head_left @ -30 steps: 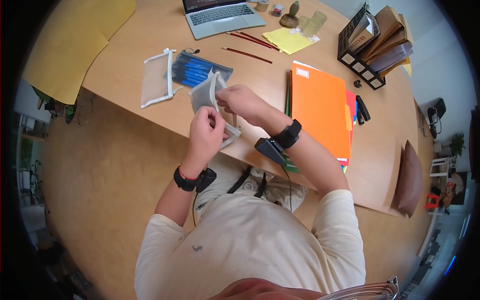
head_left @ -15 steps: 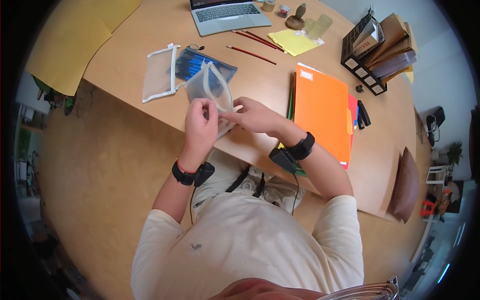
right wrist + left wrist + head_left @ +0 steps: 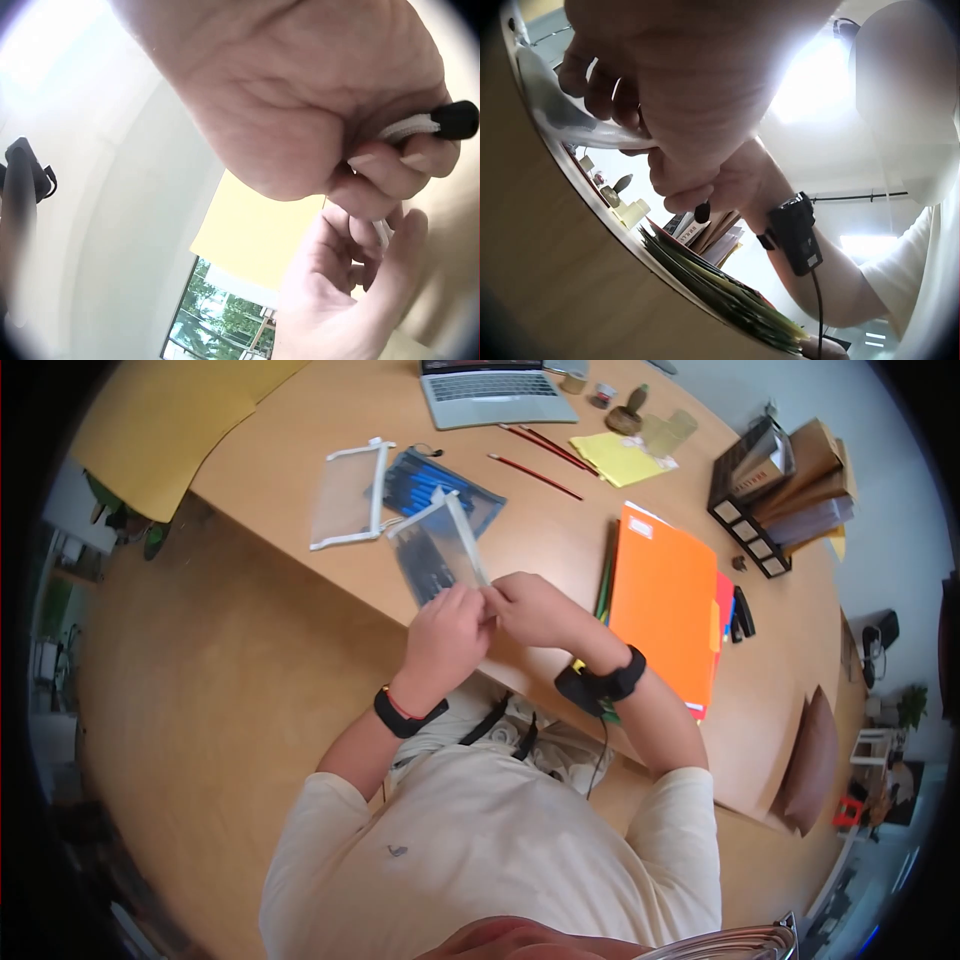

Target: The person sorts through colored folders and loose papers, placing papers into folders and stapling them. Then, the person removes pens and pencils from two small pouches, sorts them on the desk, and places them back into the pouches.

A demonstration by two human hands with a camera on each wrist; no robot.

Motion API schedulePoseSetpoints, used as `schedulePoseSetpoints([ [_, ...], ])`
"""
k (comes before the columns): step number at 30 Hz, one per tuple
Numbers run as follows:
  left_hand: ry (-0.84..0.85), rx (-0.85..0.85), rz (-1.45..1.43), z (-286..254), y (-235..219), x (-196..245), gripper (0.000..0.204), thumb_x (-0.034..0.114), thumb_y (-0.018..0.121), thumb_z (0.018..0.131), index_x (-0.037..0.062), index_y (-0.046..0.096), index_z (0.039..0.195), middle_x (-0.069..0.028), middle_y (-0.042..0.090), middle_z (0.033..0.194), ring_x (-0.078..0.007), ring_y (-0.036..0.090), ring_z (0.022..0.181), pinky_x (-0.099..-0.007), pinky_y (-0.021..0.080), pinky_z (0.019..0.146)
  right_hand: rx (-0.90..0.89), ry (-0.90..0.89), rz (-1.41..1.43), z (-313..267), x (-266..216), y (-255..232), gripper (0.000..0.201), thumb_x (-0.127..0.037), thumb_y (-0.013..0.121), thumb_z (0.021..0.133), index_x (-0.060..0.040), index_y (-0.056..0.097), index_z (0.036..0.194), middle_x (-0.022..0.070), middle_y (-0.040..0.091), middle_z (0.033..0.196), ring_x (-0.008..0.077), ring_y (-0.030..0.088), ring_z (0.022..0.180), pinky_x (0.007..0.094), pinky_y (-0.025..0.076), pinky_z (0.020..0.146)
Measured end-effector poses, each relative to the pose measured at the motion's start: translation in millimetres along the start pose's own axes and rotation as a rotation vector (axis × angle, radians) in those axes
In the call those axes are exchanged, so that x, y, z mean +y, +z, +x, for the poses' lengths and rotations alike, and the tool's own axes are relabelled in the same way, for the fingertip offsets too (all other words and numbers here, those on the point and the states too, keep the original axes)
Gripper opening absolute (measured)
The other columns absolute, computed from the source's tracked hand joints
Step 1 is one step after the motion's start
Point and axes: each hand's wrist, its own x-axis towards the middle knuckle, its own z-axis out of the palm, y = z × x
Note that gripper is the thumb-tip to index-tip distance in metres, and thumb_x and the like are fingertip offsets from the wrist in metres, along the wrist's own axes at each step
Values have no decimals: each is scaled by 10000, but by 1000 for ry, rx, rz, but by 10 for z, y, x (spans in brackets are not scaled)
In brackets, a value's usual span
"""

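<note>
A clear zipper pouch (image 3: 425,560) with a whitish zip edge and dark slim things inside is held between both hands over the table's near edge. My left hand (image 3: 447,638) grips its near end, fingers curled in; the left wrist view shows the pouch (image 3: 570,124) beside those fingers. My right hand (image 3: 545,615) meets the left at the zip's near end. In the right wrist view its curled fingers hold a white cord pull (image 3: 411,127) with a black tip (image 3: 456,120). Just beyond lies a dark mesh pouch (image 3: 480,510) of blue pens (image 3: 420,488).
A second clear pouch (image 3: 345,500) lies to the left. Orange folders (image 3: 665,610) are stacked at right, by a black stapler (image 3: 741,615). Farther back are red pencils (image 3: 535,476), yellow paper (image 3: 615,458), a laptop (image 3: 500,405) and a file holder (image 3: 745,525).
The pouch's mouth gaped half a second ago; its zip edge now runs straight, and dark contents show. The right hand has moved from along the zip to its near end, beside the left.
</note>
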Motion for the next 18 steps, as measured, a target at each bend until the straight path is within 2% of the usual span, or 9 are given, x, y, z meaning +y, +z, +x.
schedulePoseSetpoints([
  [3,7,40,42,-1,-42,11,165,51,713,826,33,561,887,-153,585,885,-384,630,821,-465,524,690,168,76,-5,-97,-213,-144,300,-217,588,1035,39,744,1051,218,734,799,355,711,718,430,562,734],
  [5,4,41,85,2,-97,58,147,75,721,830,52,578,855,-122,586,850,-341,651,803,-447,540,671,87,123,205,-62,-151,-234,208,-143,600,1032,10,682,1147,140,702,729,229,705,701,368,561,712],
  [6,-5,24,113,-5,-122,80,134,89,723,834,62,594,859,-110,597,855,-320,665,810,-437,552,677,23,102,205,-62,-152,-264,233,-121,603,1038,3,608,1236,103,687,755,155,692,740,322,559,723],
  [7,-13,5,137,-3,-131,95,121,102,724,838,72,610,863,-98,608,861,-299,679,818,-426,564,682,4,82,304,-61,-184,-222,245,-125,599,1042,9,597,1247,104,693,782,158,688,751,320,557,730],
  [9,4,92,137,12,-109,103,151,108,741,828,73,593,819,-88,593,823,-291,666,757,-420,550,640,-29,53,500,-103,-256,-140,269,-133,592,1049,21,576,1269,106,707,838,163,681,773,315,552,744],
  [10,8,123,129,18,-83,93,174,100,746,824,66,576,806,-93,582,808,-299,655,734,-423,537,623,-46,63,489,-95,-270,-154,235,-115,594,1072,-13,582,1283,56,682,908,99,613,823,274,507,747],
  [13,52,127,117,38,-119,88,195,95,751,824,60,563,788,-96,566,787,-306,641,706,-423,523,602,20,117,462,-18,-343,-249,226,-143,615,1056,-16,597,1242,52,664,884,98,601,766,264,496,665],
  [16,116,88,90,33,-181,79,193,99,752,822,64,567,784,-97,555,781,-301,630,694,-417,513,593,-25,320,547,187,-276,-319,154,-139,624,1028,-48,612,1152,33,618,837,87,529,665,251,424,546],
  [18,172,49,75,26,-200,128,194,104,755,818,68,567,783,-95,547,781,-294,620,682,-410,505,586,79,372,637,339,-171,-307,96,-119,611,1012,-68,607,1093,20,584,811,78,468,616,245,365,500],
])
